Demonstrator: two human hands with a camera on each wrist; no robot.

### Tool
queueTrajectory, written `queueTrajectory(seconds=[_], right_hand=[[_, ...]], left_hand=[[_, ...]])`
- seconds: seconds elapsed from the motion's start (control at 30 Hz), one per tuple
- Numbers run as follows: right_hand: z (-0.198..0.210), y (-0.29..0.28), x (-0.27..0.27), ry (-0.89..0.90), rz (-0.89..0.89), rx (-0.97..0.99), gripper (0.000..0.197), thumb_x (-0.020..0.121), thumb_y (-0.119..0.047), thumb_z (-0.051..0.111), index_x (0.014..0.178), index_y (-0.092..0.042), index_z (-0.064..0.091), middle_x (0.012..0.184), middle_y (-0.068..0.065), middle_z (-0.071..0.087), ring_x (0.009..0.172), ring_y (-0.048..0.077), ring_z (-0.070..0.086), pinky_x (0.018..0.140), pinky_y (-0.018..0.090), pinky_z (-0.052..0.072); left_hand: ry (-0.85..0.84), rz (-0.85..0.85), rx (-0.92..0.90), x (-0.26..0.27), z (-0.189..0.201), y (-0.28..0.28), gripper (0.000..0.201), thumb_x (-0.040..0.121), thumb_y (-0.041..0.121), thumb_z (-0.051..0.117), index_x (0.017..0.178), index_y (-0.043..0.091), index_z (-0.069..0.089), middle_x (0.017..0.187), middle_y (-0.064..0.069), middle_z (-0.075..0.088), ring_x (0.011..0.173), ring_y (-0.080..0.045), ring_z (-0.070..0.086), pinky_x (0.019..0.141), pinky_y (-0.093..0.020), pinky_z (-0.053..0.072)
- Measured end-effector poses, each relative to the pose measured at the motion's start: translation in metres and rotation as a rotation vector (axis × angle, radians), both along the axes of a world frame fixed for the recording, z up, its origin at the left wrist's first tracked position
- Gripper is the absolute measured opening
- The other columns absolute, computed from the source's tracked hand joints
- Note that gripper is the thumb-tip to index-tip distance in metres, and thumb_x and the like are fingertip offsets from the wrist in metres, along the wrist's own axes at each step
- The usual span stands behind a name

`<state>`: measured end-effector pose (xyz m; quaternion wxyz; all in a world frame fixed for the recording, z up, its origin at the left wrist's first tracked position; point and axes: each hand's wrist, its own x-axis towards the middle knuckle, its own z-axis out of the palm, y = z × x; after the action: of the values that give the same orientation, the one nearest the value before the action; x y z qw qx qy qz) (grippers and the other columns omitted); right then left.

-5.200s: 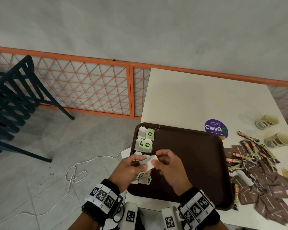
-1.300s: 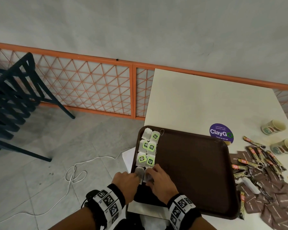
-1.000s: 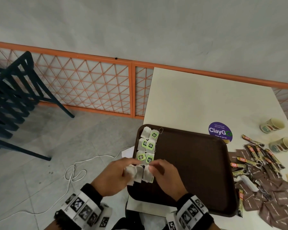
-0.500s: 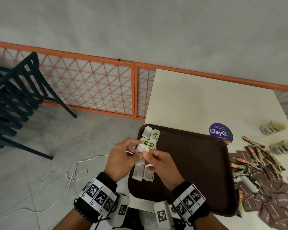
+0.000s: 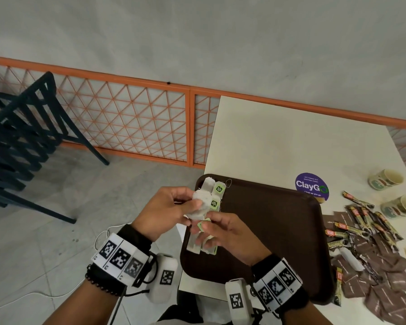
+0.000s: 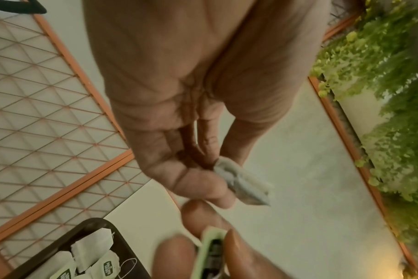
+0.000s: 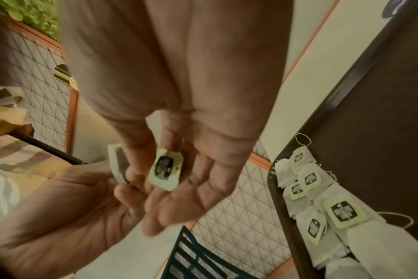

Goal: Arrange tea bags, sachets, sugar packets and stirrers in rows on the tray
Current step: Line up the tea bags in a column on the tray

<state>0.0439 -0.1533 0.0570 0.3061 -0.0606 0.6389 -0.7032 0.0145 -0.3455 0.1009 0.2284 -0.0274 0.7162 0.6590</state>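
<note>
Tea-bag row in progress: left hand (image 5: pixel 168 208) pinches a tea bag (image 5: pixel 201 204) above the tray's (image 5: pixel 279 231) left edge; right hand (image 5: pixel 223 233) pinches its tag (image 5: pixel 203 225). Next, likely lay it below the row.

Both hands are raised close together, knuckles toward the head camera, forearms coming in from below with marker-printed bands on both wrists. The left hand (image 5: pixel 168 208) has its fingers curled, thumb and fingertips pinching a white tea bag (image 5: pixel 201 205). The right hand (image 5: pixel 230 233), just beside and slightly lower, pinches the bag's green paper tag (image 7: pixel 166 171) between thumb and bent forefinger, its other fingers loosely curled.
</note>
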Motion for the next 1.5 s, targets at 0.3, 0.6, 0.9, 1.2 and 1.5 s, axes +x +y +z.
queueTrajectory(seconds=[0.3,0.6,0.9,1.2,1.5], right_hand=[[-0.008,-0.001,0.002,0.087,-0.283,0.215,0.015,0.097,-0.011,0.060,0.100,-0.014,0.074,0.080,0.003,0.069,0.059,0.017,0.062,0.056,0.023,0.050],[-0.021,0.004,0.013,-0.270,-0.532,-0.004,0.015,0.095,-0.007,0.060,0.106,-0.005,0.070,0.083,0.013,0.069,0.066,0.015,0.062,0.066,0.025,0.054],[-0.052,-0.011,0.013,-0.460,-0.341,0.056,0.016,0.091,-0.011,0.068,0.102,0.000,0.068,0.074,0.006,0.063,0.063,0.011,0.058,0.059,0.021,0.047],[-0.084,-0.018,0.031,-0.398,-0.349,0.261,0.009,0.089,-0.001,0.067,0.090,0.007,0.072,0.067,0.013,0.062,0.055,0.015,0.054,0.058,0.022,0.050],[-0.091,-0.015,0.027,-0.478,-0.233,0.391,0.004,0.087,-0.006,0.071,0.084,-0.004,0.070,0.067,0.008,0.063,0.051,0.011,0.057,0.051,0.019,0.048]], left_hand=[[-0.243,0.095,0.111,0.014,-0.025,-0.001,0.023,0.083,0.012,0.075,0.105,0.008,0.072,0.094,-0.009,0.070,0.084,-0.018,0.072,0.066,-0.025,0.058],[-0.248,0.353,-0.052,0.035,-0.073,0.011,0.015,0.083,0.009,0.077,0.095,0.004,0.071,0.096,-0.016,0.073,0.082,-0.021,0.073,0.062,-0.027,0.059],[-0.361,0.230,0.062,0.041,-0.084,0.004,0.020,0.088,0.015,0.072,0.097,-0.002,0.069,0.085,-0.017,0.070,0.077,-0.025,0.072,0.067,-0.034,0.061],[-0.352,0.171,-0.156,0.066,-0.114,0.004,0.019,0.095,0.014,0.063,0.085,0.001,0.074,0.077,-0.013,0.068,0.076,-0.028,0.073,0.070,-0.043,0.063],[-0.238,0.088,-0.391,0.062,-0.113,-0.001,0.003,0.091,0.017,0.069,0.092,0.014,0.069,0.069,-0.010,0.072,0.055,-0.019,0.070,0.050,-0.027,0.055]])
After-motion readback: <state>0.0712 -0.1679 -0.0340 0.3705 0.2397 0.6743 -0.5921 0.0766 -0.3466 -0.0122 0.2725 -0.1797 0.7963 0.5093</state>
